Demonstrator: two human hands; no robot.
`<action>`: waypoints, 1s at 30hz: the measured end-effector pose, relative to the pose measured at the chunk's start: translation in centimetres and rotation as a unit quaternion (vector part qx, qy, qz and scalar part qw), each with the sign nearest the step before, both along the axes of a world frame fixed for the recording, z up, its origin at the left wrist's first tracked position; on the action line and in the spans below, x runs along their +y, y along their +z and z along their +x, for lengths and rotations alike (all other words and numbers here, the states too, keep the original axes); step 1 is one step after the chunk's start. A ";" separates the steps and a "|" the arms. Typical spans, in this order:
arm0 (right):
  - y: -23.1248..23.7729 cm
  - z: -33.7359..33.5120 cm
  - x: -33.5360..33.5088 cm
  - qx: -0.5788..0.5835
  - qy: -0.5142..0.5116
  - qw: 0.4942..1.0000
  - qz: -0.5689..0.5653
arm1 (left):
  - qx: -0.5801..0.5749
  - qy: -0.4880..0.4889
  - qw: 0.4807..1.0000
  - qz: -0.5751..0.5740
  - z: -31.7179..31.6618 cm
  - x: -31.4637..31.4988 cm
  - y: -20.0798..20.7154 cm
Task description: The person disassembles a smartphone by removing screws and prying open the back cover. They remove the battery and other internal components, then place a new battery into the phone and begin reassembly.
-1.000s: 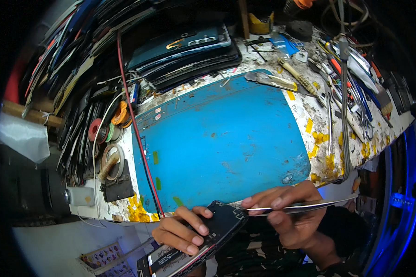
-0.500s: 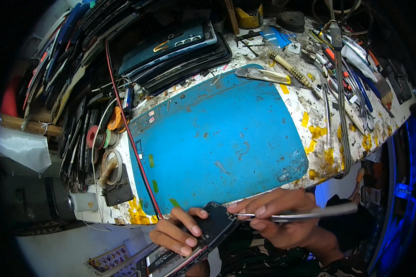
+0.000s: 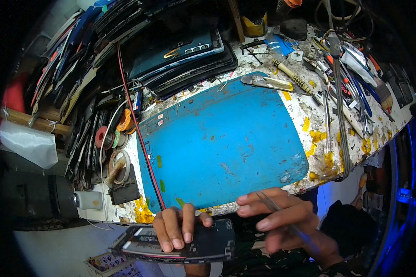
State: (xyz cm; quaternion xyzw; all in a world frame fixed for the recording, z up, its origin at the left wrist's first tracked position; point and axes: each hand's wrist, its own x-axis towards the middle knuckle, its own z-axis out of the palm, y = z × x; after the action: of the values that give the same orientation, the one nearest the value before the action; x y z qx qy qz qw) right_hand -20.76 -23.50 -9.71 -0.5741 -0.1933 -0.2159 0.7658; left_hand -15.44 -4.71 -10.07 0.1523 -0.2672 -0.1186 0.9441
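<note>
- Your left hand (image 3: 175, 226) is closed around an opened dark phone (image 3: 213, 237), its fingers curled over the far long edge onto the exposed inner face.
- The phone sticks out past your fingers at both ends, held off the near edge of the blue mat (image 3: 222, 147).
- Your right hand (image 3: 282, 221), apart from the phone's right end, grips a thin metal tool (image 3: 271, 204), blurred, by the mat's near edge.
- A red-and-black cable (image 3: 142, 143) runs along the mat's left side.
- A utility knife (image 3: 275, 83) lies at the mat's far right corner.
- Beyond the mat's far edge sits a stack of dark flat panels (image 3: 157, 57).
</note>
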 end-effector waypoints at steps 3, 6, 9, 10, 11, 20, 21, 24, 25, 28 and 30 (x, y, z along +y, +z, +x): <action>0.1 0.3 0.4 -0.028 -0.035 0.991 -0.123 | 0.082 -0.105 0.990 -0.041 0.3 -1.0 1.0; 0.4 -0.2 0.6 -0.047 -0.049 0.992 -0.107 | 0.153 -0.171 0.970 -0.079 0.5 -2.5 1.6; 0.8 -0.8 0.2 -0.072 -0.099 0.981 -0.152 | 0.216 -0.225 0.944 -0.105 0.7 -4.2 1.9; 0.9 -0.9 0.0 -0.071 -0.108 0.979 -0.156 | 0.232 -0.236 0.938 -0.104 0.6 -4.8 2.1; 1.0 -1.0 -0.2 -0.075 -0.117 0.978 -0.158 | 0.252 -0.247 0.929 -0.113 0.3 -5.3 2.3; 2.1 -1.7 -1.7 -0.027 -0.109 0.989 -0.101 | 0.379 -0.262 0.873 -0.159 -1.4 -8.0 3.8; 2.1 -1.7 -1.8 -0.026 -0.103 0.988 -0.113 | 0.383 -0.272 0.868 -0.161 -1.3 -7.9 3.6; 2.2 -1.7 -2.1 -0.021 -0.114 0.980 -0.162 | 0.401 -0.299 0.844 -0.192 -1.3 -7.4 2.9; 2.2 -1.7 -2.1 -0.022 -0.119 0.976 -0.180 | 0.405 -0.308 0.838 -0.198 -1.3 -7.4 2.6; 2.3 -1.9 -1.9 -0.026 -0.126 0.972 -0.194 | 0.408 -0.324 0.822 -0.229 -1.7 -7.4 2.1; 2.4 -2.0 -1.7 -0.036 -0.144 0.967 -0.208 | 0.429 -0.324 0.804 -0.254 -2.0 -7.1 2.5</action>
State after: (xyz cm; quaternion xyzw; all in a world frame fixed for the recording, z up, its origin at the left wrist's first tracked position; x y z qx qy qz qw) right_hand -22.75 -25.21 -7.27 -0.7342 -0.1768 -0.2994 0.5831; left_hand -17.44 -11.81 -7.59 -0.2548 0.1109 -0.3991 0.8738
